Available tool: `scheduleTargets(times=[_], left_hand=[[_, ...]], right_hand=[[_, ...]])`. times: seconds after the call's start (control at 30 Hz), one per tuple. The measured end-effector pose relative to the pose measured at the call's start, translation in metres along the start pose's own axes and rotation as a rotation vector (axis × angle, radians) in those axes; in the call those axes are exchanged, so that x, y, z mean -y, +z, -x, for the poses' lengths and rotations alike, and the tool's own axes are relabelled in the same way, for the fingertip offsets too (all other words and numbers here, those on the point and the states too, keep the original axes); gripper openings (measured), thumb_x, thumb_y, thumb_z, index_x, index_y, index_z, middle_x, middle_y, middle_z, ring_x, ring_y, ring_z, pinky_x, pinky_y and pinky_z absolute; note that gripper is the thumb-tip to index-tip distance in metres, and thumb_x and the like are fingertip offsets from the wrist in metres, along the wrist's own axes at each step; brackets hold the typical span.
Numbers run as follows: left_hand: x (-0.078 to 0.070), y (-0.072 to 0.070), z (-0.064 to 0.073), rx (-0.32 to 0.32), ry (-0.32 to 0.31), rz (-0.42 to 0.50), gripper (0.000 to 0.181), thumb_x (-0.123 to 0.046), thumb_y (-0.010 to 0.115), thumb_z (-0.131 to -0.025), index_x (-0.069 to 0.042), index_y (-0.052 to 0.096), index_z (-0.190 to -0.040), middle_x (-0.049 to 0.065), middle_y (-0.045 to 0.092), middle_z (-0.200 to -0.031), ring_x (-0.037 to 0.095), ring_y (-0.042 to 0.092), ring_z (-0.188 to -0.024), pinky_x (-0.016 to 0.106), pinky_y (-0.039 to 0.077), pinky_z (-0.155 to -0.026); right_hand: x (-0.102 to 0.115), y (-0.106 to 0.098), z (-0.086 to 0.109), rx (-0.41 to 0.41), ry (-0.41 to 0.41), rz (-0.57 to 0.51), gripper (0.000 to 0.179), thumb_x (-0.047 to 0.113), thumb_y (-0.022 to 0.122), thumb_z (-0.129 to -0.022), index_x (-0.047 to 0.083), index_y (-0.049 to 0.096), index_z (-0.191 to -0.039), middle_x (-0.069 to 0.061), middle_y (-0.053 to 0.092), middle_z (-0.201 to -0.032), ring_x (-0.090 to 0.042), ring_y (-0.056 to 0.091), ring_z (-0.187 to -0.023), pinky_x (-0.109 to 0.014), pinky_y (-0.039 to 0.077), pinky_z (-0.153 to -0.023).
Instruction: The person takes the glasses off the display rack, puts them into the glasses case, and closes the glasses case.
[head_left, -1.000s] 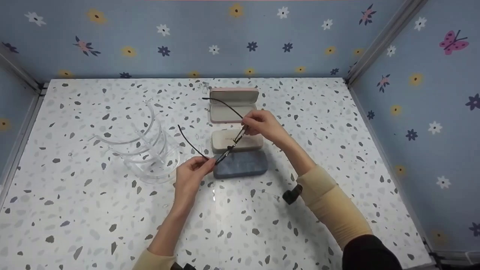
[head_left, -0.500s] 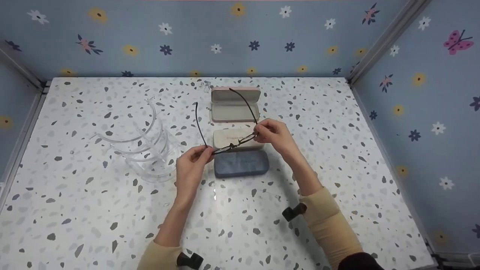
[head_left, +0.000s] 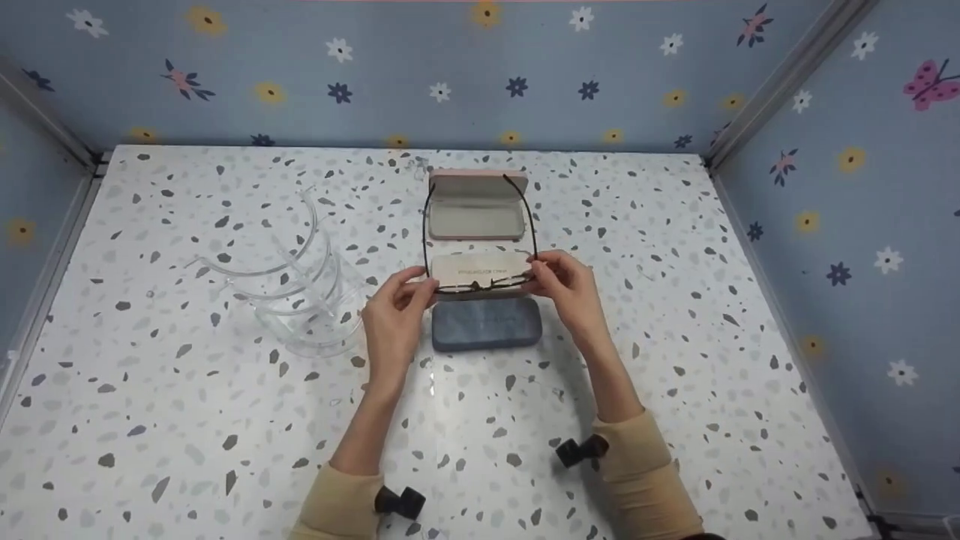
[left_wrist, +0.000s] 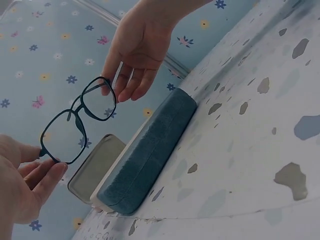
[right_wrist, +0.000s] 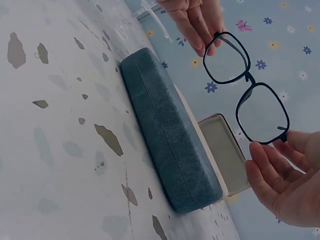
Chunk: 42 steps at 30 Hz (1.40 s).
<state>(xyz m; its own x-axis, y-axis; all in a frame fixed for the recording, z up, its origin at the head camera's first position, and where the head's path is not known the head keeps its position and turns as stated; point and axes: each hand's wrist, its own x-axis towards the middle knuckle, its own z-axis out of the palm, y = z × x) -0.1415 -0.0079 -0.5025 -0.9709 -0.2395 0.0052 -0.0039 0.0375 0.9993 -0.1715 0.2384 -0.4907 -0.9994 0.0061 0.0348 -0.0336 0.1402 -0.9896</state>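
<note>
A pair of black-framed eyeglasses (head_left: 481,286) is held up over the glasses cases, its temples unfolded and pointing away from me. My left hand (head_left: 397,319) pinches the frame's left corner between thumb and fingers. At the opposite corner, my right hand (head_left: 568,292) pinches it the same way. Below the frame lies a cream glasses case (head_left: 480,266), closed and partly covered by the glasses in the head view. Nearest me is a closed blue-grey glasses case (head_left: 486,325). Farthest back, a pink-edged glasses case (head_left: 477,220) stands with its lid raised, showing a bare pale lining.
To the left stands a clear acrylic rack (head_left: 300,292) with curved tiers. The speckled white tabletop (head_left: 225,420) ends at a blue flowered panel (head_left: 390,67) behind, with another flowered panel (head_left: 847,225) along the right side.
The glasses have turned from a slant to nearly level, temples now pointing straight back. My right hand has come down and toward me; my left hand has risen slightly. Both keep their grip.
</note>
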Motion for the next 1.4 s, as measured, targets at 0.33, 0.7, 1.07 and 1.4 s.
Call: scheduleTargets(times=[0.33,0.7,1.07,1.4], left_hand=[[-0.001,0.007,0.003,-0.042,0.127,0.009,0.031,-0.017,0.074,-0.096,-0.010,0.073,-0.127,0.011,0.081,-0.097,0.034,0.078,-0.089,0.024,0.062,-0.075],[-0.002,0.014,0.003,-0.046,0.207,0.056,0.032,-0.018,0.074,-0.096,-0.014,0.072,-0.127,0.015,0.078,-0.113,0.028,0.077,-0.084,0.044,0.063,-0.076],[0.000,0.013,0.007,-0.061,0.230,0.058,0.030,-0.021,0.075,-0.095,-0.015,0.074,-0.125,0.012,0.080,-0.107,0.024,0.076,-0.082,0.024,0.061,-0.070],[0.002,0.012,0.009,-0.006,0.252,0.042,0.046,-0.021,0.081,-0.090,-0.011,0.069,-0.133,0.011,0.079,-0.104,0.019,0.076,-0.095,0.024,0.062,-0.085]], right_hand=[[0.000,0.001,0.010,-0.058,-0.021,0.024,0.025,0.014,0.061,-0.105,-0.002,0.067,-0.123,-0.023,0.072,-0.105,-0.017,0.076,-0.087,-0.032,0.064,-0.084],[0.007,-0.002,0.015,-0.078,-0.079,0.027,0.031,0.012,0.069,-0.100,-0.003,0.066,-0.126,-0.011,0.068,-0.097,-0.020,0.074,-0.089,-0.033,0.063,-0.082],[0.001,-0.001,0.019,-0.082,-0.110,0.000,0.033,0.009,0.071,-0.097,-0.004,0.066,-0.126,-0.006,0.067,-0.092,-0.033,0.072,-0.088,-0.026,0.062,-0.079],[-0.002,0.000,0.019,-0.097,-0.116,-0.011,0.032,0.008,0.071,-0.097,-0.004,0.065,-0.126,-0.005,0.067,-0.089,-0.021,0.075,-0.084,-0.027,0.062,-0.078]])
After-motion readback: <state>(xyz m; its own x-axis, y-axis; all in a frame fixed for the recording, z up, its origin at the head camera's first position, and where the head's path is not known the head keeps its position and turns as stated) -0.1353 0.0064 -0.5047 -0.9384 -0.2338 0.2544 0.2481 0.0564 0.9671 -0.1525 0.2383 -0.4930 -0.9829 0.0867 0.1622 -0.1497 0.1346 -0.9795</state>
